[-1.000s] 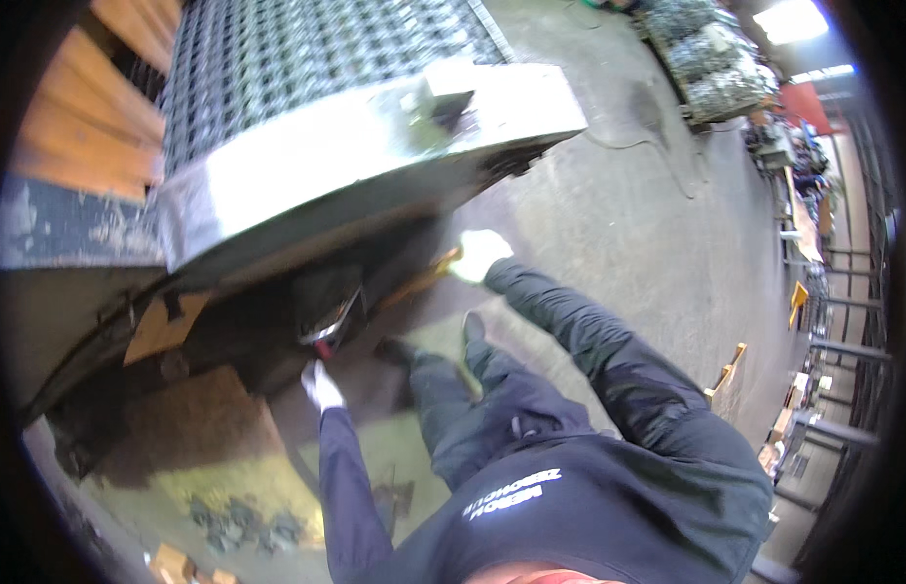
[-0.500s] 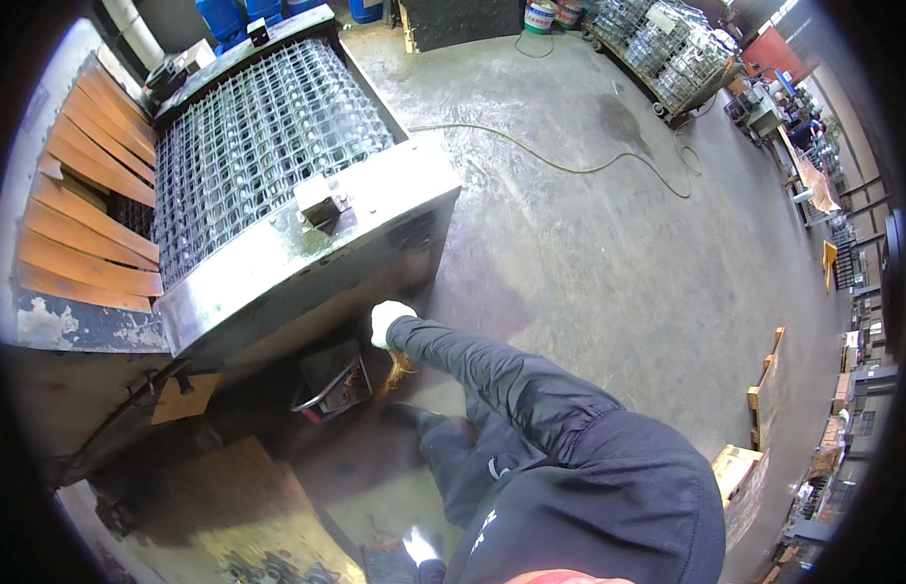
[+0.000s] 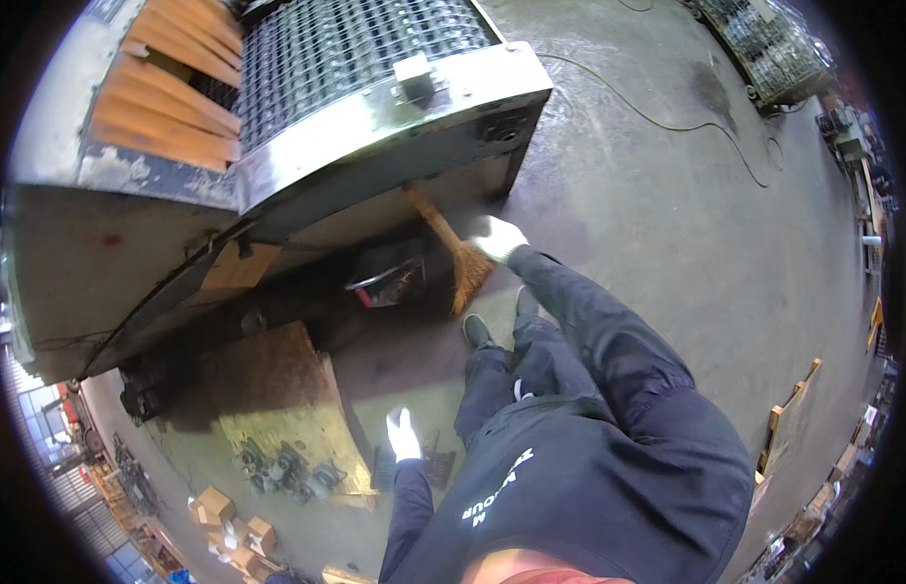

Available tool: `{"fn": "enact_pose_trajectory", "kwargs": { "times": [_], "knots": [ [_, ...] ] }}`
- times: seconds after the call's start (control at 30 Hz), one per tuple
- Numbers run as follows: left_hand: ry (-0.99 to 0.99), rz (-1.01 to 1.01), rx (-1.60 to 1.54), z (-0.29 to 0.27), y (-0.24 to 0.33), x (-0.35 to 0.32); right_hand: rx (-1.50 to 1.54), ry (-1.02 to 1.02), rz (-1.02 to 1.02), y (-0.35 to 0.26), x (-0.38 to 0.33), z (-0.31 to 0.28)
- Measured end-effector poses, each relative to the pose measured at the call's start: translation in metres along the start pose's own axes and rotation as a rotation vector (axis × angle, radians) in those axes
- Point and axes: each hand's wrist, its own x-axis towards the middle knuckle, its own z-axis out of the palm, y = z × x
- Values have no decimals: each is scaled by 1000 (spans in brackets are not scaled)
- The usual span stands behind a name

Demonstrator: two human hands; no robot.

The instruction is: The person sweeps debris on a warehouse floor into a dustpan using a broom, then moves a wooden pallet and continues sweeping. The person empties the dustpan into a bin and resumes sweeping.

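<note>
A white glove covers my right hand (image 3: 498, 239), beside the straw broom (image 3: 470, 273) at the machine's front. The hand overlaps the broom's edge; its fingers are smeared by motion, so its grip cannot be made out. The broom's handle slants up toward the machine's side, bristles down. To its left, under the machine, sits a dark scoop-like container (image 3: 399, 289) with a pale rim, a red part and brownish bits inside. My left hand (image 3: 403, 436), also white-gloved, hangs low over the floor with fingers stretched out and nothing in it.
The machine (image 3: 375, 146) has a metal mesh belt (image 3: 355, 58) and orange strip curtains (image 3: 170, 88). A wooden board (image 3: 287, 389) with several dark metal parts (image 3: 282, 472) lies lower left. Cardboard boxes (image 3: 219, 506), a floor hose (image 3: 647, 122) and a loaded cart (image 3: 774, 49) stand around.
The view has shifted, so the machine sits higher and more of the floor shows. The broom, mostly hidden before, is now in plain sight beside my right hand. My left hand has come further into view.
</note>
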Motion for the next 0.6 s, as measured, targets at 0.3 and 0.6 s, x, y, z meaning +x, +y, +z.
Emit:
{"fn": "enact_pose_trajectory", "kwargs": {
  "times": [0.3, 0.6],
  "knots": [
    [-376, 825, -175, -8, 330, 47, -288, 87, 863, 247, -333, -16],
    [-618, 2305, -606, 4, 614, -150, 1053, 822, 978, 289, -547, 38]
  ]
}}
